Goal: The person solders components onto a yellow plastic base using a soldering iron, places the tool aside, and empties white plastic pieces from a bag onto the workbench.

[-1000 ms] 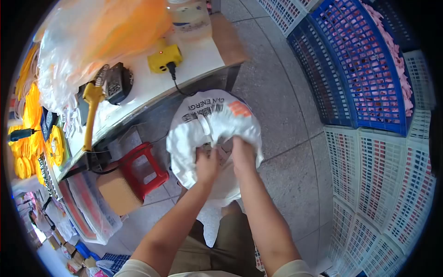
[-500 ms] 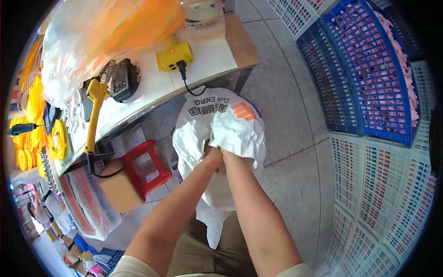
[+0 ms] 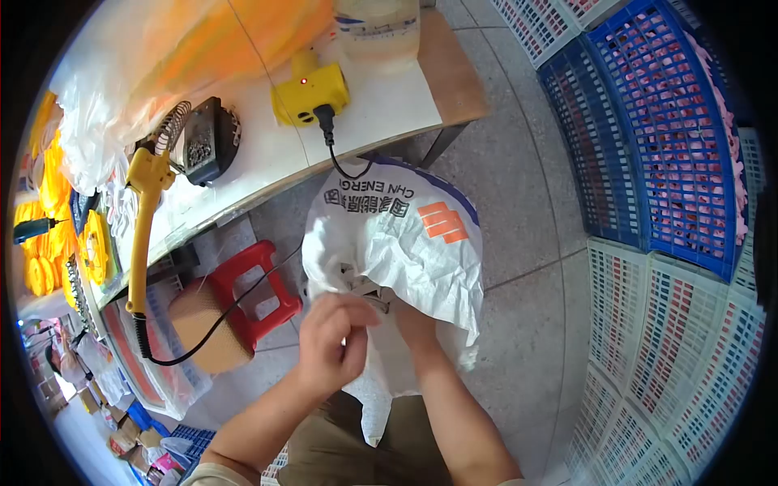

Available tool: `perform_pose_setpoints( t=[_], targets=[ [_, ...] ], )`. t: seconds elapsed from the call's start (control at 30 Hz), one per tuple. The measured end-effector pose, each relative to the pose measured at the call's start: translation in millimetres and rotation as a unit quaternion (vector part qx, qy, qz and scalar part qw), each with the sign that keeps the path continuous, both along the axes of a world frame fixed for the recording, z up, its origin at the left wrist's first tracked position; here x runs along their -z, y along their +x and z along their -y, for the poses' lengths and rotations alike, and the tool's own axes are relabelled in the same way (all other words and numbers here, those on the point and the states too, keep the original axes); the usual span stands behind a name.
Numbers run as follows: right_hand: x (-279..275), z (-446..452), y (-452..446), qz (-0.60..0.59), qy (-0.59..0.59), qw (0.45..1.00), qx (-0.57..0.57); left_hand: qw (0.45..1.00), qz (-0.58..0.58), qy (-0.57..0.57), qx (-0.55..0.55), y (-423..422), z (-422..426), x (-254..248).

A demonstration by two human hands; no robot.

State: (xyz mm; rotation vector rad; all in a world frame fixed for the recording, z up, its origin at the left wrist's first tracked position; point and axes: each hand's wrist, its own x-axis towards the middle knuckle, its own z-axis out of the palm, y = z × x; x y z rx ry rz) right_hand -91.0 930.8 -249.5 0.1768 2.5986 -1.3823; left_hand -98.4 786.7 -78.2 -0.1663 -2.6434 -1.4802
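Observation:
A white woven sack (image 3: 421, 251) with dark lettering and an orange mark stands between my legs and the table. My left hand (image 3: 334, 336) is above the near left side of the sack's mouth, its fingers curled together; whether anything is between them is too small to tell. My right hand (image 3: 413, 324) reaches into the sack's opening, with its fingers hidden inside. Some small pale and dark pieces show in the opening between the hands.
The white table (image 3: 263, 150) carries a yellow power adapter (image 3: 309, 93), a yellow-handled soldering iron (image 3: 146, 227), a clear tub (image 3: 377, 32) and orange plastic bags. A red stool (image 3: 279, 308) stands below. Blue crates (image 3: 648, 146) and white crates (image 3: 648, 324) line the right.
My left hand has come up out of the sack's mouth toward me. My right hand remains in the opening, which is wider than before. The view has shifted slightly.

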Motion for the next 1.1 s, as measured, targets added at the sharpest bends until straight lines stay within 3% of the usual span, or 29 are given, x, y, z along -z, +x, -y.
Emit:
perform_pose_setpoints(
  t=[0.1,0.17,0.23,0.3,0.33,0.47,0.57,0.9,1.1],
  targets=[
    [-10,8,20,0.043,0.013,0.998,0.033,0.99,-0.067,0.062,0.105,15,-4,-15],
    [-15,5,32,0.077,0.029,0.997,-0.006,0.988,-0.036,0.106,0.102,42,-4,-21],
    [-31,2,35,0.077,-0.016,0.997,-0.017,0.992,0.043,0.113,0.02,79,5,-5],
    [-55,-8,31,0.17,0.017,0.984,-0.043,0.985,0.119,0.108,-0.067,110,18,17],
    [-61,-16,30,0.216,0.035,0.974,-0.055,0.985,0.13,0.094,-0.06,117,28,24],
    [-18,-37,47,0.091,0.026,0.995,0.03,0.992,0.075,0.032,0.092,111,34,17],
    [5,-40,43,0.005,0.055,0.998,-0.019,0.979,0.055,0.048,0.191,85,9,9],
    [-6,-40,23,0.043,0.129,0.99,-0.041,0.988,0.077,0.111,0.07,121,-9,14],
    [-30,-41,28,0.06,0.163,0.979,-0.106,0.984,0.121,0.099,-0.084,156,21,25]
  ],
)
